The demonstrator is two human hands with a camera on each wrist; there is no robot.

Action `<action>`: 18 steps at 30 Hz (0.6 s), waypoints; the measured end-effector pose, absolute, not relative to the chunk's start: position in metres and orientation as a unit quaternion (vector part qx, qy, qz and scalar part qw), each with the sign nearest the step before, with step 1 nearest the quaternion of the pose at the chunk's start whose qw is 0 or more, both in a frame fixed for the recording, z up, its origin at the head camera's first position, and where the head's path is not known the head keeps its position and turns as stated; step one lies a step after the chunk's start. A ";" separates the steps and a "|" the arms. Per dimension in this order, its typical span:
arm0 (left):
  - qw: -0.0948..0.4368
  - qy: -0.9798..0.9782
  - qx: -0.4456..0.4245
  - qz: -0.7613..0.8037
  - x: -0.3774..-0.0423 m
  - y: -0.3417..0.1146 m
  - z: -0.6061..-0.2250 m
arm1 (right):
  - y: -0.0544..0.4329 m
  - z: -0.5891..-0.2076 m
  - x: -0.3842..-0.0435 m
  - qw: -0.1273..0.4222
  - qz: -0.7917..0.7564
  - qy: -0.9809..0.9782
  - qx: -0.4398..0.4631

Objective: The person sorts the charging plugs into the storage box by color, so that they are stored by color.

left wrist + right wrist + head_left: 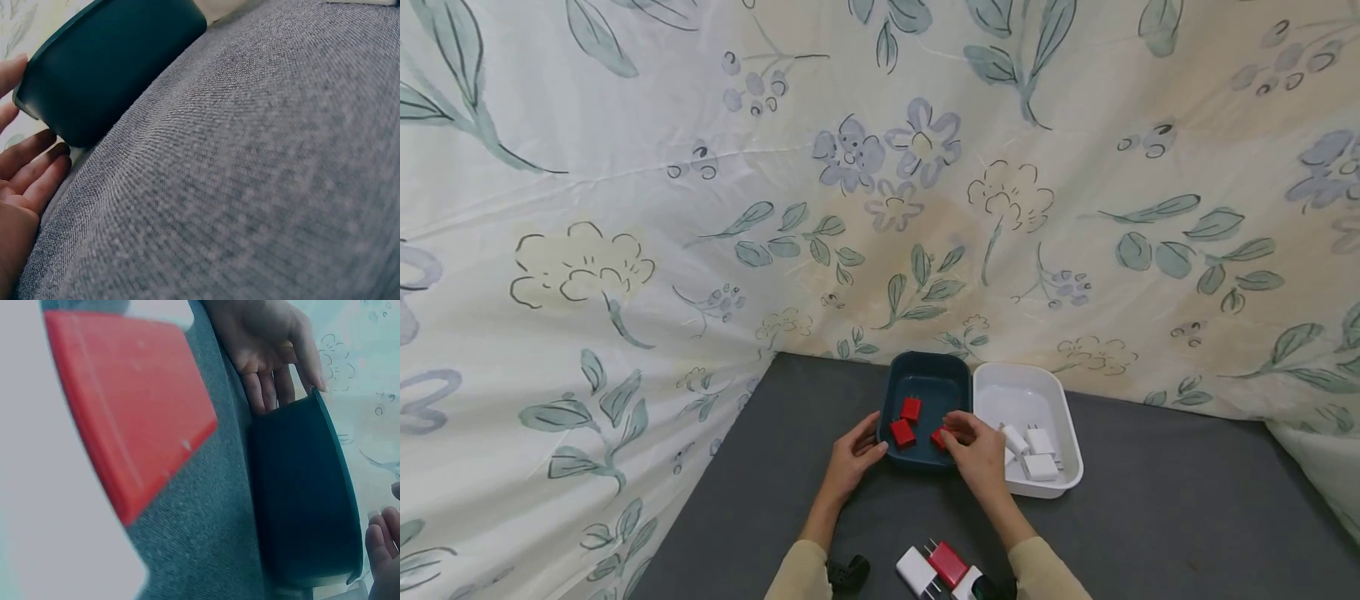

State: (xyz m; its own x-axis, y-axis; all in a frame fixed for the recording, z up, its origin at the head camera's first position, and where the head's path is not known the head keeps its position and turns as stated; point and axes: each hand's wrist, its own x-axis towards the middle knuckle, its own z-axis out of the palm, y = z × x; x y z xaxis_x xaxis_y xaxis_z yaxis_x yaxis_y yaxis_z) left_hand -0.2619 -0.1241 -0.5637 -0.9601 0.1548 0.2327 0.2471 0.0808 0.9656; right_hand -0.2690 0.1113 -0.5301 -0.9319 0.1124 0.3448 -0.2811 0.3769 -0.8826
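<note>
A dark teal bin (928, 360) stands at the back of the grey table. My left hand (848, 458) rests against its left wall, fingers fairly straight and fingertips at the rim; the left wrist view shows these fingers (37, 162) along the outer wall. Over the bin's right front part, my right hand (977, 454) pinches a red charger (938, 437) between thumb and fingers, which partly hide it. Two more red chargers, one toward the back (911, 408) and one at the left (902, 433), lie in the bin.
Right beside the teal bin is a white bin (1072, 442) with several white chargers (1040, 467). Nearer, between the forearms, lie a white charger (917, 571), a red charger (947, 565) and another white one (966, 583). Floral cloth (850, 275) hangs behind the table.
</note>
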 end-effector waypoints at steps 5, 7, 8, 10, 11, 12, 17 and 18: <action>0.033 -0.739 -0.136 -0.659 -0.261 -0.125 -0.563 | 0.108 -0.534 -0.265 0.179 0.553 -0.812 0.056; 0.035 -0.738 -0.138 -0.660 -0.261 -0.125 -0.564 | 0.109 -0.536 -0.263 0.184 0.546 -0.815 0.059; 0.035 -0.737 -0.139 -0.661 -0.261 -0.125 -0.564 | 0.109 -0.537 -0.262 0.188 0.545 -0.815 0.060; 0.037 -0.735 -0.142 -0.662 -0.262 -0.124 -0.564 | 0.109 -0.538 -0.260 0.190 0.550 -0.811 0.063; 0.037 -0.735 -0.143 -0.662 -0.262 -0.124 -0.564 | 0.110 -0.538 -0.259 0.192 0.554 -0.807 0.065; 0.037 -0.734 -0.144 -0.663 -0.262 -0.125 -0.564 | 0.110 -0.539 -0.259 0.195 0.560 -0.803 0.067; 0.036 -0.733 -0.143 -0.664 -0.261 -0.125 -0.563 | 0.112 -0.542 -0.256 0.210 0.580 -0.783 0.078; 0.036 -0.733 -0.142 -0.664 -0.261 -0.125 -0.563 | 0.112 -0.543 -0.255 0.212 0.580 -0.783 0.079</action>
State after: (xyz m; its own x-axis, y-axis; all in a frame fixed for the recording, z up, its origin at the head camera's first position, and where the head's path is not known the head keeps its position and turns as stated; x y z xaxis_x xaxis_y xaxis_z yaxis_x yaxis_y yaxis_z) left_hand -0.2608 -0.1250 -0.5632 -0.9573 0.1604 0.2405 0.2552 0.0779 0.9637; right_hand -0.2552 0.1118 -0.5430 -0.8977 0.1225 0.4233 -0.3694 0.3146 -0.8744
